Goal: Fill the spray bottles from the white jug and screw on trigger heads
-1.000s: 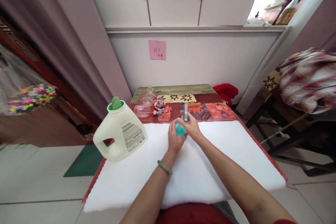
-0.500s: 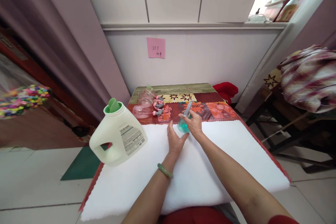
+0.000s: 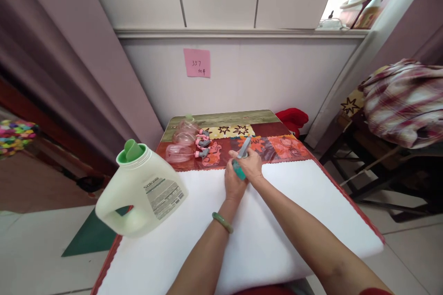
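A small clear bottle with teal liquid is between my hands over the white cloth. My left hand, with a green bangle at the wrist, wraps the bottle's lower body. On its top is a grey spray head, gripped by the fingers of my right hand. The bottle leans, and my hands cover most of it. To the left stands a large cream detergent jug with a green cap insert in its neck.
Several clear pink bottles lie at the table's back left, with pink-and-grey spray heads beside them. A white cloth covers the table's front. Behind the table is a white wall with a pink note. Plaid fabric lies at the right.
My left hand was spread beside the bottle and is now closed around it. The bottle has tilted. The view has shifted slightly, so the jug appears further left and lower.
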A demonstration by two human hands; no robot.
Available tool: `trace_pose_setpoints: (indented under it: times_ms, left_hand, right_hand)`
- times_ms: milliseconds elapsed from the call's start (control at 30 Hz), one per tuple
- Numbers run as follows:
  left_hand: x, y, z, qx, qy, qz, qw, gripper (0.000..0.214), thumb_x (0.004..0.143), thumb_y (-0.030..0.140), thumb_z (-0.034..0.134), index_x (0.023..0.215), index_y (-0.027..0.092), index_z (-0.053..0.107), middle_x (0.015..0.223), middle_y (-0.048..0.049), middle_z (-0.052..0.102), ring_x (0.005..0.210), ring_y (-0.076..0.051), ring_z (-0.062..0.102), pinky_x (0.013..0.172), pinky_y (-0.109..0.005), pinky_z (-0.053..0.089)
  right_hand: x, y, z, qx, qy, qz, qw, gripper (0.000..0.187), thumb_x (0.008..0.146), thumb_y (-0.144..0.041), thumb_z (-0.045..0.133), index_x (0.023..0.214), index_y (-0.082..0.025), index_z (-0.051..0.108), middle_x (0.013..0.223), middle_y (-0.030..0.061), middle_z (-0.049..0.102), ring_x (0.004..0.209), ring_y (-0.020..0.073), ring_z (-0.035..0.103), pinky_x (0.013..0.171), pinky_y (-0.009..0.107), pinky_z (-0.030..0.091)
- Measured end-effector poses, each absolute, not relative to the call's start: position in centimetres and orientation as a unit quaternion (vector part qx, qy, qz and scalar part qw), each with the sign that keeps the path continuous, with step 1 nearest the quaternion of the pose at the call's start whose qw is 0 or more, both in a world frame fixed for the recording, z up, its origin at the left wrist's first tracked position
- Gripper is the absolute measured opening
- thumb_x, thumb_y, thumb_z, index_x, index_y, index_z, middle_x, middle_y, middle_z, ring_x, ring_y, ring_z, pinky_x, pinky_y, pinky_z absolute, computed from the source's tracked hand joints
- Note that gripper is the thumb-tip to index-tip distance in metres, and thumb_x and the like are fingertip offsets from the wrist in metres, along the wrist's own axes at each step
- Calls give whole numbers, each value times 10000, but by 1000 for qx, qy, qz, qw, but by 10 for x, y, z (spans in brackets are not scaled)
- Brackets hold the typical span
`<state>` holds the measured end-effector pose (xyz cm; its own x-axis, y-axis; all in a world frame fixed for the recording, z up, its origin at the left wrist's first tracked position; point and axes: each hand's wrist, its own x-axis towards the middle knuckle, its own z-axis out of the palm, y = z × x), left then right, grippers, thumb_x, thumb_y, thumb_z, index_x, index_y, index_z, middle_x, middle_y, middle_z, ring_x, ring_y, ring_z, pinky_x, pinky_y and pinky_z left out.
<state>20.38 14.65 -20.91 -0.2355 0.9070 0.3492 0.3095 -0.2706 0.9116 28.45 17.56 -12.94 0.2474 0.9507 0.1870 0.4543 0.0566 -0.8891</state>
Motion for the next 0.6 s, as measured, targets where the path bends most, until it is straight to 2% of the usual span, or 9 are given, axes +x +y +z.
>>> trace_pose_setpoints:
  times_ms: [233, 433, 500, 600]
  left_hand:
    - [200, 144, -203, 572, 537, 554, 276, 824, 648, 310, 839, 1383, 300, 466, 1227, -86, 706, 1107, -318, 694, 908, -471, 555]
    - [202, 148, -203, 569, 538, 560, 271, 797, 629, 326, 874, 1335, 323, 503, 1255, -92, 695, 1132, -347, 684, 923, -519, 555]
    - [203, 148, -204, 565, 540, 565, 266, 789, 623, 330, 878, 1316, 328, 502, 1232, -91, 699, 1126, -356, 685, 918, -528, 555]
    - [204, 147, -205, 552, 540, 578, 263, 885, 612, 327, 873, 1364, 312, 406, 1260, -111, 676, 1105, -350, 694, 882, -507, 568]
  right_hand:
    - [292, 189, -137, -576, -599, 319, 457, 265, 798, -484, 684, 798, -224, 732, 752, 51, 760, 745, 237, 715, 676, 310, 533]
    - [306, 196, -129, -511, -652, 365, 425, 219, 785, -433, 681, 799, -218, 723, 770, 17, 747, 733, 197, 691, 702, 294, 536]
    - [307, 192, -122, -495, -665, 370, 420, 218, 786, -434, 674, 835, -223, 702, 818, 15, 748, 766, 198, 685, 726, 302, 533]
    - [302, 181, -111, -478, -681, 345, 434, 254, 790, -437, 667, 943, -236, 638, 904, 16, 744, 800, 203, 680, 776, 332, 521]
